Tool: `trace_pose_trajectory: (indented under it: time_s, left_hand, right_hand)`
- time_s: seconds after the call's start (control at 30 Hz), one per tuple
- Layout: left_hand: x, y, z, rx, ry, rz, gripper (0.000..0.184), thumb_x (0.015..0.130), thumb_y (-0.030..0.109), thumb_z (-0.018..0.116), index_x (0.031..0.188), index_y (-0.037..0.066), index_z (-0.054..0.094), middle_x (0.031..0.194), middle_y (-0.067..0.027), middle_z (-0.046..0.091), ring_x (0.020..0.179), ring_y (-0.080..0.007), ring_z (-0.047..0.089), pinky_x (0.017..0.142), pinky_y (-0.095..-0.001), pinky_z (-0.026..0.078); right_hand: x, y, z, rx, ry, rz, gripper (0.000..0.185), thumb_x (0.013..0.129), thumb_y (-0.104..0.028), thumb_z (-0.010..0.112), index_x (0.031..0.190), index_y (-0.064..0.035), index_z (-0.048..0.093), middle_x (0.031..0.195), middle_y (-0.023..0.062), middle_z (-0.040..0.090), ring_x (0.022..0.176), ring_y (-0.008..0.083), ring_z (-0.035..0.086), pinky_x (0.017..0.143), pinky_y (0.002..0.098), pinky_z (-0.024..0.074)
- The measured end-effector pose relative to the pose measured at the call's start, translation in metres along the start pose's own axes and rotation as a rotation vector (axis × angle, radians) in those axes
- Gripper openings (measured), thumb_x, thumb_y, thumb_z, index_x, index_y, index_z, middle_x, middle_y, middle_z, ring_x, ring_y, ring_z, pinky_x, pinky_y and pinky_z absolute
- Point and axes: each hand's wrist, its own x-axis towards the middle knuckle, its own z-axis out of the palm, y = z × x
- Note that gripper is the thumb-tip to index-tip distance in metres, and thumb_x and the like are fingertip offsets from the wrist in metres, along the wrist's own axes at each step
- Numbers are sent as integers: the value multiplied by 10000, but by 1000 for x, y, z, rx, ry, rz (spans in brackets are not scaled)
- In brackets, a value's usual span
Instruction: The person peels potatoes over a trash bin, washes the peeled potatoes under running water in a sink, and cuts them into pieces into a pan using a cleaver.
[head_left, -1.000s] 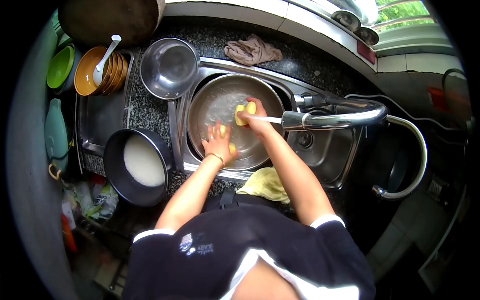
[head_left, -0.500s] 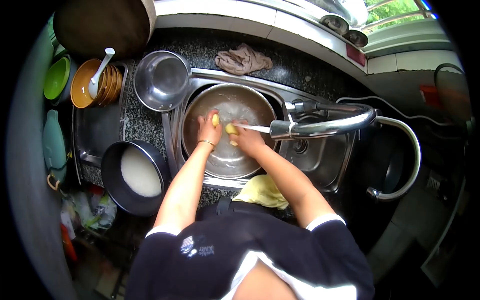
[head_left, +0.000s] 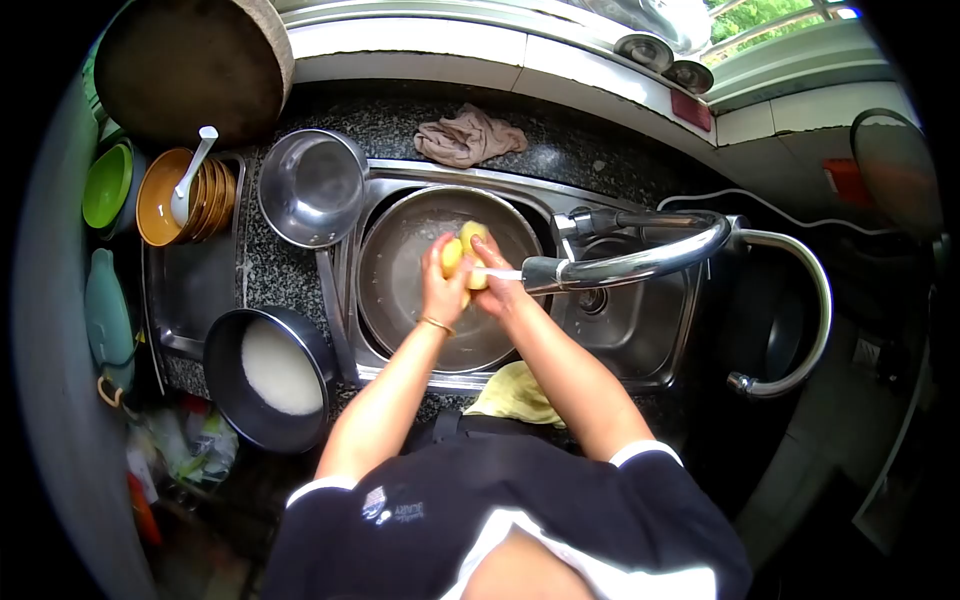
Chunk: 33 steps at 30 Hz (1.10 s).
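Observation:
Both hands meet over a wide metal basin (head_left: 385, 315) set in the left sink bowl. Curled fingers of my left hand (head_left: 443, 290) hold a pale yellow lump that looks like a peeled potato (head_left: 452, 256). Against it, my right hand (head_left: 495, 287) grips more yellow potato pieces, partly hidden by the fingers. A stream from the chrome faucet (head_left: 640, 262) runs onto the right hand and the pieces. Shallow water shows in the basin below.
A steel saucepan (head_left: 313, 185) and a dark pot holding white rice (head_left: 282, 370) stand left of the sink. Stacked brown bowls (head_left: 165, 195) with a white spoon are farther left. A brown rag (head_left: 468, 137) lies behind; a yellow cloth (head_left: 517, 393) hangs in front.
My hands have come together and up out of the basin's water, bringing the yellow pieces under the stream. The view has shifted slightly.

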Motion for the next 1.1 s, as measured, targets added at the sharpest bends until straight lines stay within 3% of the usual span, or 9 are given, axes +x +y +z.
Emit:
trace_pose_trajectory:
  time_s: [0.3, 0.37, 0.43, 0.5, 0.67, 0.77, 0.83, 0.97, 1.1]
  left_hand:
    - [18, 40, -51, 346, -350, -146, 612, 908, 537, 297, 1380, 148, 321, 1405, -148, 335, 1350, -314, 181, 1023, -600, 80]
    - [12, 38, -57, 349, -348, -180, 575, 916, 476, 378, 1377, 138, 317, 1389, -160, 343, 1339, -318, 191, 1058, -533, 93]
    - [-21, 30, -79, 394, 35, -144, 599, 906, 400, 479, 1377, 82, 288, 1347, -208, 363, 1319, -311, 222, 1071, -449, 163]
    - [-68, -16, -87, 138, 284, -522, 623, 882, 294, 562, 1359, 16, 272, 1286, -236, 396, 1315, -286, 216, 1063, -380, 203]
    - [-77, -35, -105, -233, 140, -794, 684, 822, 309, 634, 1336, 15, 291, 1215, -153, 455, 936, -210, 537, 714, -312, 502]
    - [-73, -30, -104, -38, 223, -739, 412, 768, 186, 707, 1012, 0, 433, 813, -64, 514, 572, -107, 502, 433, -242, 432]
    - [-71, -19, -111, 133, 265, -556, 375, 718, 115, 733, 670, 33, 370, 712, -40, 448, 550, -128, 413, 515, -251, 381]
    - [-70, 14, -108, 199, 407, -70, 261, 629, -92, 549, 614, 29, 318, 1037, -129, 488, 779, -185, 491, 698, -283, 418]
    - [-66, 45, -96, -84, 437, 31, 241, 618, -135, 472, 621, 30, 297, 1192, -161, 466, 1155, -301, 483, 969, -336, 374]
  right_hand:
    - [-29, 7, 21, 180, -208, 128, 587, 845, -506, 472, 1293, -128, 435, 1305, 112, 460, 1174, 328, 460, 1011, 527, 300]
    - [-27, 6, 21, 289, -185, 169, 618, 829, -520, 495, 1337, -185, 385, 1337, 121, 419, 1181, 354, 451, 971, 595, 317]
    - [-27, 4, 33, 162, -415, 160, 653, 788, -596, 515, 1256, -144, 471, 1224, 102, 532, 1106, 324, 519, 953, 604, 347]
    - [-20, 0, 42, 100, -364, 142, 648, 780, -583, 533, 1286, -188, 445, 1220, 120, 530, 1082, 338, 537, 879, 644, 391]
    - [-17, -2, 57, 243, -551, 90, 622, 795, -542, 534, 1323, -249, 386, 1292, 170, 445, 1149, 421, 460, 803, 641, 451]
    - [-25, -7, 71, 244, -633, 72, 644, 786, -531, 549, 1332, -247, 359, 1307, 187, 413, 1180, 468, 406, 778, 645, 469]
    - [-29, -9, 71, 262, -688, 52, 670, 777, -523, 568, 1342, -247, 337, 1305, 202, 404, 1205, 496, 354, 771, 638, 480]
    - [-45, -12, 69, 185, -684, 4, 708, 766, -554, 587, 1352, -256, 326, 1317, 142, 416, 1229, 504, 316, 719, 567, 519]
    - [-55, -17, 54, 117, -645, -40, 713, 759, -559, 590, 1353, -264, 328, 1323, 137, 411, 1224, 504, 323, 710, 563, 522]
